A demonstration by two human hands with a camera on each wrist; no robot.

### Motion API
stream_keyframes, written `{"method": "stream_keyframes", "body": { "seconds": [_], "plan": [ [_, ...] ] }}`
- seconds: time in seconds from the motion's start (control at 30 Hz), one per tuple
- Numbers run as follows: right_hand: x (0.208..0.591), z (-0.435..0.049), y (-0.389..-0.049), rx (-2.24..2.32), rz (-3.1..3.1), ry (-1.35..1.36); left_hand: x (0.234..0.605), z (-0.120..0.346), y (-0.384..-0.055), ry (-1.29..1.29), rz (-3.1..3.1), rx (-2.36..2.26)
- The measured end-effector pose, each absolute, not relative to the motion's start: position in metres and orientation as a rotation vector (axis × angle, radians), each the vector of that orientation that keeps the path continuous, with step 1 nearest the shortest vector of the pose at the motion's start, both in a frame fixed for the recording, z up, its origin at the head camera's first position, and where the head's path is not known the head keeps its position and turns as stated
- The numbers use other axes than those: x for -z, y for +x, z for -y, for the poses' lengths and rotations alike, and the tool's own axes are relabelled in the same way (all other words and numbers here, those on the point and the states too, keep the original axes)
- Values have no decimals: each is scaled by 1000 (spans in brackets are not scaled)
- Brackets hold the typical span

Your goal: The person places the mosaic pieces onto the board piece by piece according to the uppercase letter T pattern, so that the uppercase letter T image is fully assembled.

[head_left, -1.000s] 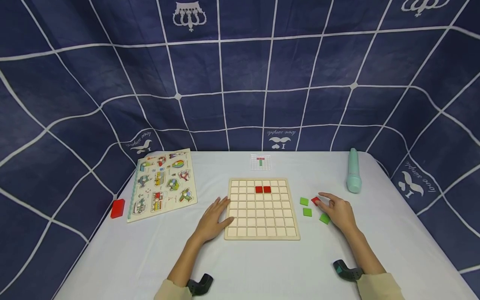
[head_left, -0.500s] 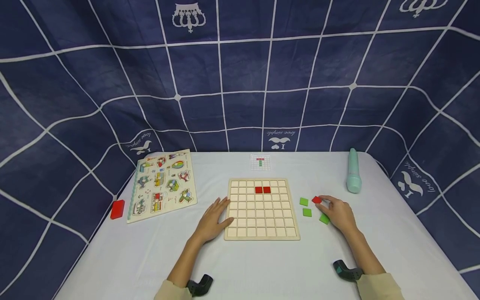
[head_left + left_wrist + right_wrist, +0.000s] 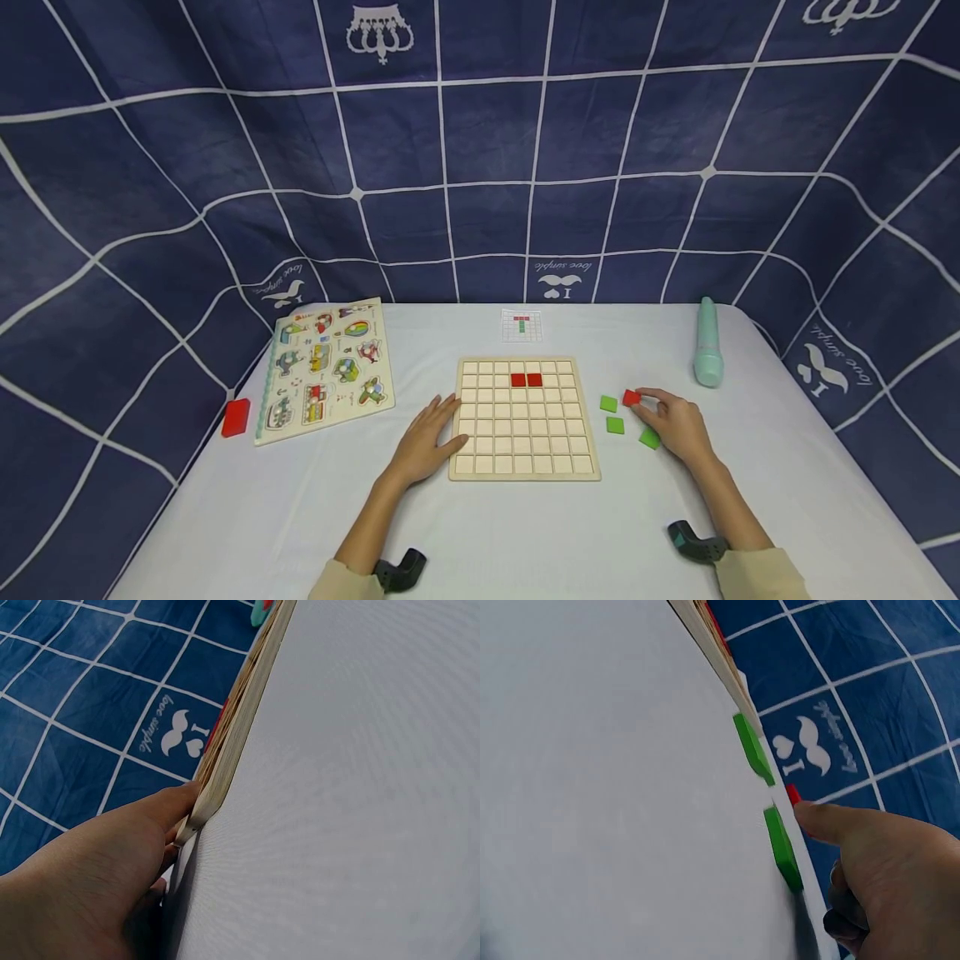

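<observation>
A pale wooden grid board (image 3: 525, 477) lies in the middle of the table. Two red square tiles (image 3: 518, 380) sit side by side in its second row from the far edge. My left hand (image 3: 423, 442) rests at the board's left edge with its fingers extended, the thumb reaching over the frame. To the right of the board, my right hand (image 3: 678, 423) pinches a loose red tile (image 3: 631, 397) between thumb and finger. Around it lie three green tiles (image 3: 615, 425), one close beneath the thumb. In the right wrist view the thumb (image 3: 817, 820) covers part of the red tile (image 3: 793, 795).
A small card (image 3: 521, 326) printed with a red and green pattern lies beyond the board. At the left are a picture puzzle board (image 3: 326, 371) and a red block (image 3: 236, 417). A mint-green bottle-like object (image 3: 707, 342) lies at the far right. Blue cloth (image 3: 480, 150) hangs behind.
The red tile at my right fingertips has turned and shows more of its face, while the right fingers shifted slightly. My left hand and the board have stayed in place.
</observation>
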State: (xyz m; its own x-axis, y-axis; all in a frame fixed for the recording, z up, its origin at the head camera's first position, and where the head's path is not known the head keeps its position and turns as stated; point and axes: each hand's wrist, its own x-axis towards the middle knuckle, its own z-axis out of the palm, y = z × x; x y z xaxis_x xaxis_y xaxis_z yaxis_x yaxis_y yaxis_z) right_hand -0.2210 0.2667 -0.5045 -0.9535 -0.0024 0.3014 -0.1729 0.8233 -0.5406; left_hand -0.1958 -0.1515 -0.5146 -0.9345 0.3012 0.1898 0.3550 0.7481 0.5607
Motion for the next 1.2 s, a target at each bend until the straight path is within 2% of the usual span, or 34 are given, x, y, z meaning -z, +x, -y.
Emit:
{"method": "stream_keyframes", "body": {
  "seconds": [0.3,0.67,1.2],
  "plan": [
    [502,-212,-229,-897,2677,369,512,151,-196,-549,2852,933],
    [504,-137,-246,-948,2708,534,513,151,-197,-529,2875,930],
    [499,-94,-275,-944,2739,548,512,150,-196,-544,2849,945]
  ]
}}
